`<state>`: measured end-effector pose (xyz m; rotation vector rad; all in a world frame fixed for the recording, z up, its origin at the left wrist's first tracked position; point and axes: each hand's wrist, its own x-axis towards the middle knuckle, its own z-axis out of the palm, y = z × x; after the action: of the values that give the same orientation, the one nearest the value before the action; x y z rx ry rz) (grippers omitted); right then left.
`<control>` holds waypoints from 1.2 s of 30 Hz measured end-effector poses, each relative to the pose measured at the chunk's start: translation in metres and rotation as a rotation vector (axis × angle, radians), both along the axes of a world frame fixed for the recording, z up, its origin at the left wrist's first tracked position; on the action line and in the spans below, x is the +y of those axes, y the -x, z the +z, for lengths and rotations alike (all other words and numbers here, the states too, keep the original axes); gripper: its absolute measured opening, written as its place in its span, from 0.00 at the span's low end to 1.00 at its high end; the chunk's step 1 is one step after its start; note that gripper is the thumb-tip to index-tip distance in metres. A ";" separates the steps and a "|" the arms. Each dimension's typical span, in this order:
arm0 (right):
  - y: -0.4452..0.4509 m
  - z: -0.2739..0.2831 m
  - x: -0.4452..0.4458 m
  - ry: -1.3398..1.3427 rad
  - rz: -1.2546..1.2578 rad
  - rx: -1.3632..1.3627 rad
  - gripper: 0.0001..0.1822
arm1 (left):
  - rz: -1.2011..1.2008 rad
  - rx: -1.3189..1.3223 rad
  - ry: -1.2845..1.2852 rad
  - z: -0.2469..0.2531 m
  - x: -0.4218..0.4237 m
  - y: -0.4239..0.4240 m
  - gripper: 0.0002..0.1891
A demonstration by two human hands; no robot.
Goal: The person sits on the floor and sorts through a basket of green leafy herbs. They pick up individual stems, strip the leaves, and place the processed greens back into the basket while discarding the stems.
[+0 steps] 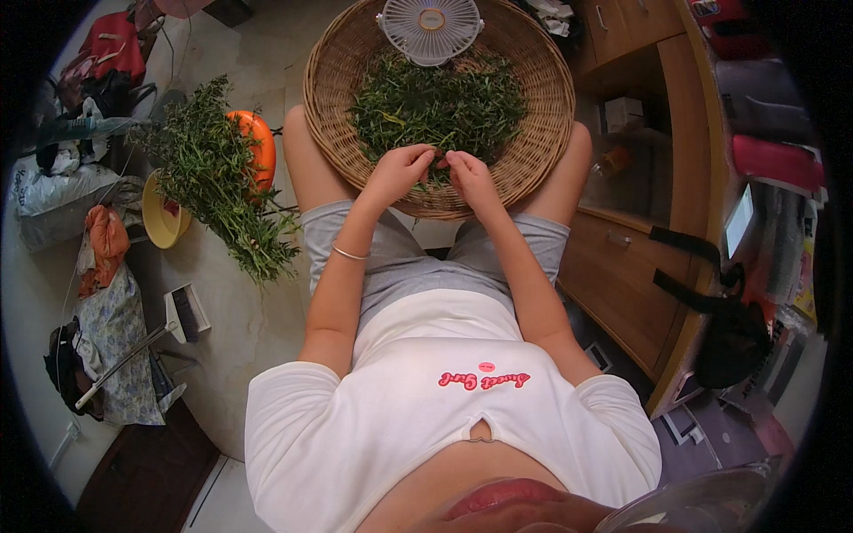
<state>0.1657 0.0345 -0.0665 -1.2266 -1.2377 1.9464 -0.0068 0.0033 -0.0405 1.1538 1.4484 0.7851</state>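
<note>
My left hand [402,171] and my right hand [472,178] meet over the near side of a round wicker basket [546,133] resting on my thighs. The fingers of both are pinched around a small green sprig [440,148], mostly hidden by the fingertips. Beneath and beyond them lies a heap of loose green leaves and stem tips [440,100], with one yellowish leaf among them. A white round fan [432,30] sits at the basket's far side, above the leaves.
On the floor to the left, a large bunch of leafy stems [220,180] lies over an orange plastic stool or basin [260,150]. Beside it are a yellow basin [163,213] and a dustpan-like brush [185,313]. A wooden cabinet [620,286] stands close at right.
</note>
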 end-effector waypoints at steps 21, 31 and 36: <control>-0.006 -0.003 0.007 0.265 -0.058 0.069 0.18 | -0.127 0.718 -0.459 0.016 -0.007 0.008 0.07; -0.006 -0.005 0.009 0.287 -0.079 0.097 0.18 | 0.071 0.303 -0.221 -0.011 -0.003 0.008 0.13; -0.002 0.004 0.008 0.259 -0.149 0.090 0.18 | 0.184 0.100 -0.023 -0.019 0.001 0.004 0.16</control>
<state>0.1678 0.0422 -0.0624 -1.2991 -0.8433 2.0720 -0.0108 0.0047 -0.0597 1.1010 1.6502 0.8829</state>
